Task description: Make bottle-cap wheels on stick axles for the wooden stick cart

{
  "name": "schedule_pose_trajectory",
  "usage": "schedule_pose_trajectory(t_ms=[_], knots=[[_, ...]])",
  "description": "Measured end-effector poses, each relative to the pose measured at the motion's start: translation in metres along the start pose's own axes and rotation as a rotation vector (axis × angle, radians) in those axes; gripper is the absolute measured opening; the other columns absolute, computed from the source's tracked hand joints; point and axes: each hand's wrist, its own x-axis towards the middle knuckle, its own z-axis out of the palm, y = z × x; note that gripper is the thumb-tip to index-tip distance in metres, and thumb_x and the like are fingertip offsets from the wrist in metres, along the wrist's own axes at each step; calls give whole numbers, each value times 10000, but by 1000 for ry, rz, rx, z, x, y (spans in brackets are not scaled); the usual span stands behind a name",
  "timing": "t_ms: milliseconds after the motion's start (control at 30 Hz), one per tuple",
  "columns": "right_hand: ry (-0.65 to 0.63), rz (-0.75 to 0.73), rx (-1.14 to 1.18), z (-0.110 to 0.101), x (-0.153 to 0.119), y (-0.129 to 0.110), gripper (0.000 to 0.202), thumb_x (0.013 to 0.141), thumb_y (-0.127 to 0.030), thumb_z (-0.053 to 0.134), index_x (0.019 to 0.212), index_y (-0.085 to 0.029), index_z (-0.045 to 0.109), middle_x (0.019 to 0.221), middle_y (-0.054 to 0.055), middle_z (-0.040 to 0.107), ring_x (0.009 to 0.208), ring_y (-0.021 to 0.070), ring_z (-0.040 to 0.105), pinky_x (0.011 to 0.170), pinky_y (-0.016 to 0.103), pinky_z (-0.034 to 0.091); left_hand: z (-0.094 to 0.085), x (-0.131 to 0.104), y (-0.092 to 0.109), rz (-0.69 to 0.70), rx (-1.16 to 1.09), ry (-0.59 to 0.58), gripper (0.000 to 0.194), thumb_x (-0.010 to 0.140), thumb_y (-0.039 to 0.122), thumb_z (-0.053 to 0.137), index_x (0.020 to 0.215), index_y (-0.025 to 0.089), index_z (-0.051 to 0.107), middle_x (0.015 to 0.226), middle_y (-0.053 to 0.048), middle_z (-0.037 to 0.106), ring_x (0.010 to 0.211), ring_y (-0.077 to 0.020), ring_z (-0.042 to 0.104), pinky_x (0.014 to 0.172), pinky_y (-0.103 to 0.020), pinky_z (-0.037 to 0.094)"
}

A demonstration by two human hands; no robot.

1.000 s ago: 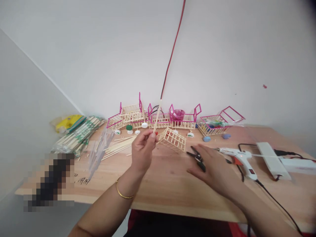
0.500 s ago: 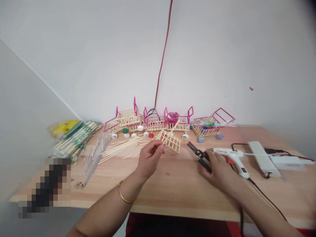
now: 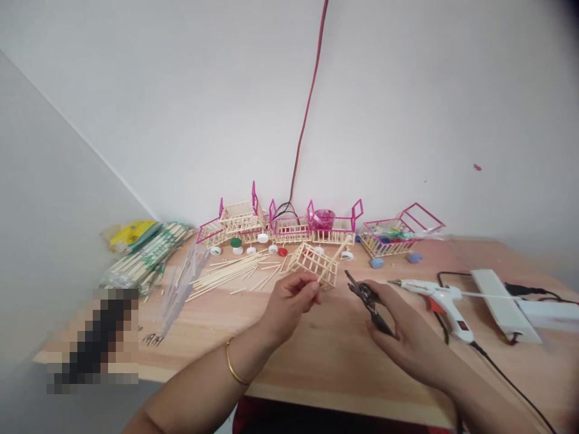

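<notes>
The left hand [image 3: 296, 301] pinches a stick [image 3: 335, 259] above the tabletop's [image 3: 325, 355] middle; the right hand [image 3: 400, 319], partly open, seems to grip black-handled pliers [image 3: 368, 298] right of it.

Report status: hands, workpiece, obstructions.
Left hand pinching wooden stick. Right hand gripping pliers. Unpainted stick frame behind held stick; glue gun right of pliers.

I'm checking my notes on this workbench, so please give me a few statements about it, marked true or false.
1. The left hand holds a slim pale wooden stick. True.
2. The right hand holds a white glue gun. False: the right hand holds dark metal pliers.
3. The white plastic glue gun lies on the pale wooden table. True.
4. A gold bangle circles the right arm. False: the thin gold bangle circles the left arm.
</notes>
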Motion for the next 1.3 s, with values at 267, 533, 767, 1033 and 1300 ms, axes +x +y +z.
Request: schedule_pose_trajectory(t_ms=[267,533,767,1033,1300], knots=[[-94,-32,39,6,8,-23,587,722,-152,503,1282,-215,338,1257,120,475,1205,262,455,1012,444,386,4,-6,5,55,142,-56,241,801,382,643,814,142,632,607,-9,596,525,-71,465,521,-200,347],[-87,-59,24,13,16,-39,547,661,-120,526,1193,-202,432,1164,107,528,1125,278,479,954,438,400,7,-7,3,114,138,-133,212,798,334,645,726,140,594,699,-25,614,610,-98,576,608,-220,449],[-120,-40,45,13,15,-36,426,678,-120,518,1089,-215,457,1123,95,522,1074,262,490,914,420,410,7,-7,8,75,226,-149,154,811,269,609,734,136,594,665,-25,612,612,-102,578,623,-225,447],[-133,-47,30,17,11,-28,471,672,-117,514,1130,-202,443,1087,103,541,1017,260,513,879,419,420,6,-8,7,61,234,-208,189,832,300,606,775,121,622,724,-43,615,648,-102,573,640,-230,456],[-169,-82,90,12,6,-19,432,672,-106,521,1092,-194,468,997,83,595,927,236,568,800,364,464,-2,-5,9,-30,-36,-390,514,767,257,711,1219,294,470,1226,-99,558,587,-73,628,519,-210,510]])
